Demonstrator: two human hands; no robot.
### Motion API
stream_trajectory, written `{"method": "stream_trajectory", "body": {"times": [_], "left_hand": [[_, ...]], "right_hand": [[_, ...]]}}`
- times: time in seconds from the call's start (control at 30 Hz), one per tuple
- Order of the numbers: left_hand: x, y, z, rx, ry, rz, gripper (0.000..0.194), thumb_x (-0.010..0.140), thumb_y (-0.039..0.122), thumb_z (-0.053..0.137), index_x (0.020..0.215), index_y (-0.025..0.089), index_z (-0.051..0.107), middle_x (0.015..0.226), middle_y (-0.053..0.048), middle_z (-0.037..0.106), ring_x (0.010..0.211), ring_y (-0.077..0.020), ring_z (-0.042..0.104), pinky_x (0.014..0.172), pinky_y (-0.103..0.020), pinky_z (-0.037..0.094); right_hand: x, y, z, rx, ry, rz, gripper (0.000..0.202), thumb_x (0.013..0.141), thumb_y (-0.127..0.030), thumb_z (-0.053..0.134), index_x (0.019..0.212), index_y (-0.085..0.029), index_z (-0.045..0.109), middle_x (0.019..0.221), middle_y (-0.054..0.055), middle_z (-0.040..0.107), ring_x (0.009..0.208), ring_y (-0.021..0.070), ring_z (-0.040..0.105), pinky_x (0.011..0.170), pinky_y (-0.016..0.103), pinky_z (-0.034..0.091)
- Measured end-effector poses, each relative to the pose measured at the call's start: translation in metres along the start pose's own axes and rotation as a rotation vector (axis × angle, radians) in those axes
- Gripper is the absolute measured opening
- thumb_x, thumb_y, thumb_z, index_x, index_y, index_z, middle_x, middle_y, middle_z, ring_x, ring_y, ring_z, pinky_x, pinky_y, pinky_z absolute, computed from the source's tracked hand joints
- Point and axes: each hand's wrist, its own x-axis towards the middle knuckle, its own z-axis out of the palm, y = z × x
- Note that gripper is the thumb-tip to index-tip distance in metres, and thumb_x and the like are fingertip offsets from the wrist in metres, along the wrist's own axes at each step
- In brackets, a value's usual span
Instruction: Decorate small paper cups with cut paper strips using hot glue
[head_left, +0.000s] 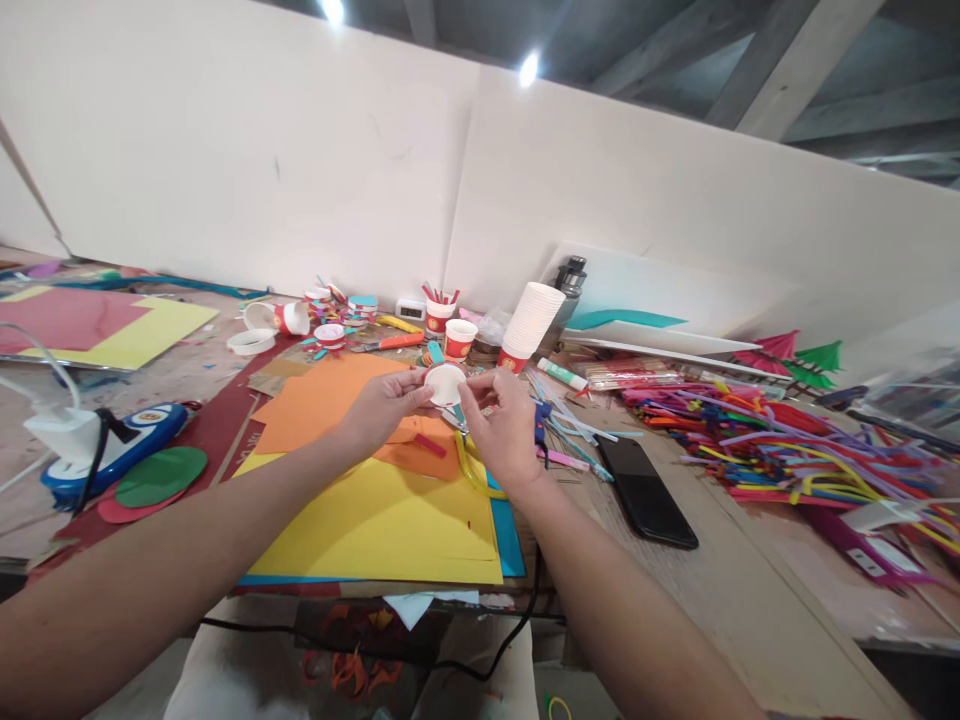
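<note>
1. Disc (445, 384): small, round and white, with thin red along parts of its edge.
2. Pose: raised over the orange paper (322, 400), white face toward the viewer, pinched at opposite sides by the left hand (384, 408) and right hand (505, 418).
3. Teal just above its rim; attachment unclear.

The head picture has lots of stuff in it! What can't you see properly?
In the head view:
White round piece: its far side is turned away, and the fingers of the left hand and right hand cover bits of its edge.
Little white box: anything on its screen is too small to read.
Paper cups: stacked too tightly to count.
Fuzzy sticks: the right edge cuts off the pile.
</note>
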Motion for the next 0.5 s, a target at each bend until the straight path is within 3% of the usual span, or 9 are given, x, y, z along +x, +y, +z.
{"method": "stream_trajectory", "body": {"times": [0.13,0.23,0.33,0.5], "left_hand": [[0.003,-0.005,-0.004,-0.053,0.006,0.0,0.044,0.067,0.043,0.082,0.099,0.013,0.074,0.094,-0.009,0.076,0.079,-0.021,0.071,0.091,-0.043,0.056],[0.005,-0.007,-0.006,-0.073,0.0,-0.008,0.044,0.068,0.042,0.081,0.1,0.012,0.074,0.095,-0.01,0.075,0.082,-0.022,0.071,0.092,-0.045,0.055],[0.006,-0.007,-0.008,-0.092,-0.005,-0.018,0.042,0.069,0.04,0.081,0.099,0.012,0.073,0.094,-0.01,0.076,0.085,-0.0232,0.072,0.092,-0.045,0.055],[0.006,-0.007,-0.006,-0.119,-0.015,-0.032,0.039,0.069,0.038,0.082,0.096,0.011,0.073,0.096,-0.01,0.076,0.085,-0.0233,0.072,0.091,-0.044,0.056]], "right_hand": [[0.004,0.006,0.002,0.227,0.0,0.17,0.02,0.09,-0.039,0.056,0.097,-0.02,0.058,0.093,0.005,0.064,0.081,0.0157,0.059,0.068,0.029,0.05],[0.006,0.011,0.005,0.271,-0.075,0.22,0.027,0.087,-0.04,0.059,0.105,-0.02,0.061,0.098,0.007,0.066,0.084,0.0168,0.06,0.072,0.031,0.051],[0.006,0.013,0.006,0.262,-0.151,0.223,0.023,0.084,-0.038,0.06,0.097,-0.019,0.065,0.096,0.006,0.068,0.081,0.0172,0.061,0.071,0.031,0.051],[0.006,0.014,0.009,0.317,-0.137,0.266,0.023,0.082,-0.039,0.062,0.091,-0.018,0.067,0.089,0.005,0.07,0.077,0.0166,0.06,0.071,0.031,0.05]]}}
